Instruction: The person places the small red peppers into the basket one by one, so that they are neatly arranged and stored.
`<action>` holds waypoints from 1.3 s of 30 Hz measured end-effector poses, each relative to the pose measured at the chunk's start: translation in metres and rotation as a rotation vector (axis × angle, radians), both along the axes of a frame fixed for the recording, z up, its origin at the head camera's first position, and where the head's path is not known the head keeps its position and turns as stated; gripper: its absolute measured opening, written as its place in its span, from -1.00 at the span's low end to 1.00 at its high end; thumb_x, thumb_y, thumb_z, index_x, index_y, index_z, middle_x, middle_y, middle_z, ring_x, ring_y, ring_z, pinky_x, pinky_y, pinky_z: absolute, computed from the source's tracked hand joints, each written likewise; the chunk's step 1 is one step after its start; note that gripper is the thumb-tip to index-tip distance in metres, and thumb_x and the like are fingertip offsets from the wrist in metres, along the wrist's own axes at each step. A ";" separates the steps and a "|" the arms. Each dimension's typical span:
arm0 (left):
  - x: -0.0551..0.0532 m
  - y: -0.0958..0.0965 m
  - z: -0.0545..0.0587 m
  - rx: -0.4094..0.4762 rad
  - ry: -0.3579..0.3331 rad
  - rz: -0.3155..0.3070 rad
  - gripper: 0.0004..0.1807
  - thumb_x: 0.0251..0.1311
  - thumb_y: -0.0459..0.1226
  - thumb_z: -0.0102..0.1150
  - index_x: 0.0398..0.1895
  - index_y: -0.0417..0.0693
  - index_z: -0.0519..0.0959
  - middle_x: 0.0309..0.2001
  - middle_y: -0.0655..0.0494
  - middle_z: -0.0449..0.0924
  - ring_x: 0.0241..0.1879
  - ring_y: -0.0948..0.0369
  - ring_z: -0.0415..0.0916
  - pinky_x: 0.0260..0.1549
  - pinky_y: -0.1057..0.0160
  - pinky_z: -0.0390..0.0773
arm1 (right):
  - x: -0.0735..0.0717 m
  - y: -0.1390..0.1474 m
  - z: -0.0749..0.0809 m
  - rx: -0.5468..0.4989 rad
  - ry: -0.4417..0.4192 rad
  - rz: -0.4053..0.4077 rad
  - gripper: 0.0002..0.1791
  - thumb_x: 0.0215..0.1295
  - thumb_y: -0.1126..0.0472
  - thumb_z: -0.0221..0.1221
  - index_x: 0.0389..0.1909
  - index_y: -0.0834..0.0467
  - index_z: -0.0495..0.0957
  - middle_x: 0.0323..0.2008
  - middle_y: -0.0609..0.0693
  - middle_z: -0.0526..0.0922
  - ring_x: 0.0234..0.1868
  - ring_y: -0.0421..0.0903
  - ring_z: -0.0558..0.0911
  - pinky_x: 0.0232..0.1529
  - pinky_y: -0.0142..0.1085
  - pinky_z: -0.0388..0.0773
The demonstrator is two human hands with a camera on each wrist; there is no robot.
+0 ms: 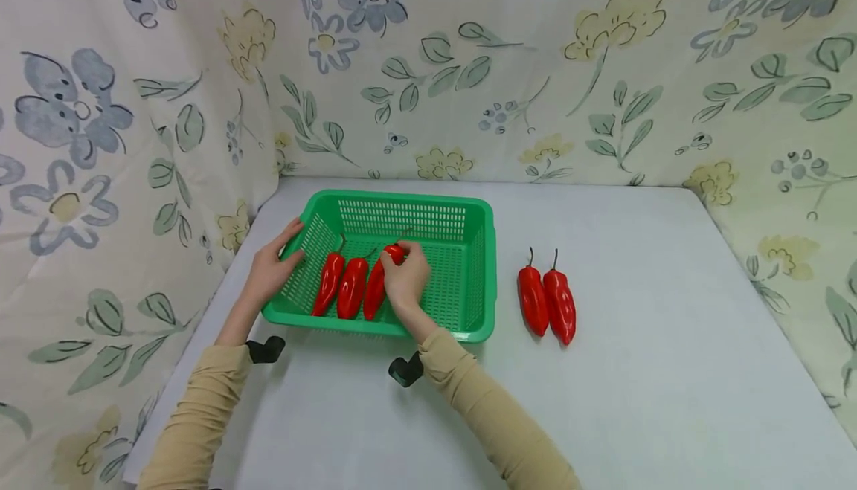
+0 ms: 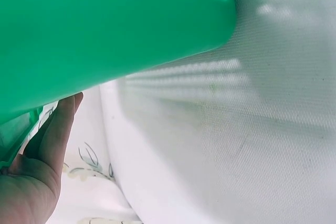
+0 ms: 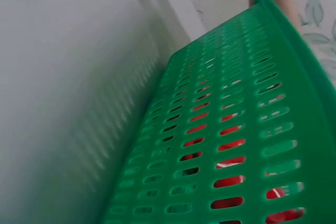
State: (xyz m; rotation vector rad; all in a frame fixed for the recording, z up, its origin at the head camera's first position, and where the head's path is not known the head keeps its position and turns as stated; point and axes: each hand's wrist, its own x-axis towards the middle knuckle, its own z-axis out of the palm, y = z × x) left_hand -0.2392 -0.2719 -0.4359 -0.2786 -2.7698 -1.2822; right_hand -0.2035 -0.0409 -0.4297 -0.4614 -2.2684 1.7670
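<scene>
White surface [image 1: 643, 401] spreads beneath our tan sleeves [image 1: 197, 416], each with a black wrist piece [image 1: 266, 349] showing near the cuff. Off to the right lie two red peppers [image 1: 533, 301] [image 1: 559, 308], side by side on the surface with stems pointing away, near enough, we judge, for the right arm to reach. Left of them stands our green basket [image 1: 445, 282], one long slotted wall toward us, probably so both arms come to it without crossing. Inside, two more peppers [image 1: 329, 284] [image 1: 352, 288] lie alongside each other, stems away like the outer pair, a matching that seems deliberate. Our right hand [image 1: 407, 276] pinches a third pepper [image 1: 375, 291] beside them, its grip near the stem end, perhaps to keep the pepper in line; we cannot tell whether its lower tip bears on the basket floor. Our left hand [image 1: 270, 271] clasps the left rim, thumb over it and fingers along the outside, seemingly for steadiness. Beyond, we face a flowered curtain [image 1: 428, 103].
</scene>
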 end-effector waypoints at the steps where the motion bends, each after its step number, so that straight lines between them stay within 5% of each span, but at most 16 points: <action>1: 0.000 0.000 0.001 -0.001 0.004 -0.002 -0.42 0.31 -0.36 0.00 0.41 -0.12 0.22 0.47 0.02 0.07 0.44 -0.14 0.02 0.29 -0.23 0.16 | -0.002 -0.002 0.000 0.028 -0.023 0.005 -0.67 0.20 0.25 0.25 -0.01 0.24 0.54 -0.10 0.13 0.66 -0.13 0.05 0.62 -0.18 -0.21 0.62; 6: -0.001 0.001 0.001 -0.002 0.002 -0.006 -0.42 0.31 -0.35 0.00 0.41 -0.11 0.22 0.48 0.01 0.07 0.44 -0.15 0.00 0.30 -0.24 0.13 | -0.010 -0.007 -0.003 0.158 -0.087 0.053 -0.69 0.19 0.23 0.26 -0.06 0.26 0.54 -0.15 0.15 0.66 -0.17 0.05 0.63 -0.26 -0.24 0.62; 13: 0.002 -0.001 -0.002 -0.007 -0.017 0.006 -0.42 0.33 -0.33 -0.01 0.42 -0.08 0.20 0.48 0.06 0.05 0.44 -0.14 0.00 0.30 -0.25 0.13 | -0.008 -0.009 -0.009 0.200 -0.114 0.095 -0.68 0.19 0.22 0.27 -0.07 0.30 0.53 -0.16 0.18 0.66 -0.19 0.08 0.63 -0.34 -0.28 0.60; 21: 0.000 0.000 -0.001 -0.007 -0.010 0.008 -0.41 0.32 -0.33 -0.01 0.43 -0.08 0.19 0.48 0.06 0.05 0.44 -0.14 0.01 0.29 -0.24 0.15 | -0.012 -0.007 -0.011 0.241 -0.111 0.094 -0.70 0.20 0.25 0.25 -0.09 0.31 0.53 -0.18 0.20 0.66 -0.15 0.12 0.62 -0.18 -0.17 0.60; 27: -0.003 0.000 -0.002 -0.007 -0.008 0.007 -0.41 0.33 -0.32 -0.02 0.43 -0.06 0.19 0.49 0.07 0.04 0.44 -0.14 0.01 0.29 -0.25 0.15 | -0.011 -0.004 -0.011 0.315 -0.121 0.182 -0.76 0.22 0.35 0.18 -0.11 0.36 0.57 -0.20 0.21 0.67 -0.17 0.12 0.63 -0.15 -0.19 0.59; 39: 0.001 0.000 0.000 -0.006 0.001 -0.009 -0.42 0.34 -0.32 -0.02 0.43 -0.10 0.19 0.48 0.00 0.05 0.45 -0.17 -0.04 0.30 -0.29 0.08 | -0.006 -0.002 -0.005 0.222 -0.194 0.195 -0.74 0.24 0.35 0.15 -0.06 0.32 0.56 -0.29 0.19 0.66 -0.50 -0.03 0.56 -0.60 -0.44 0.36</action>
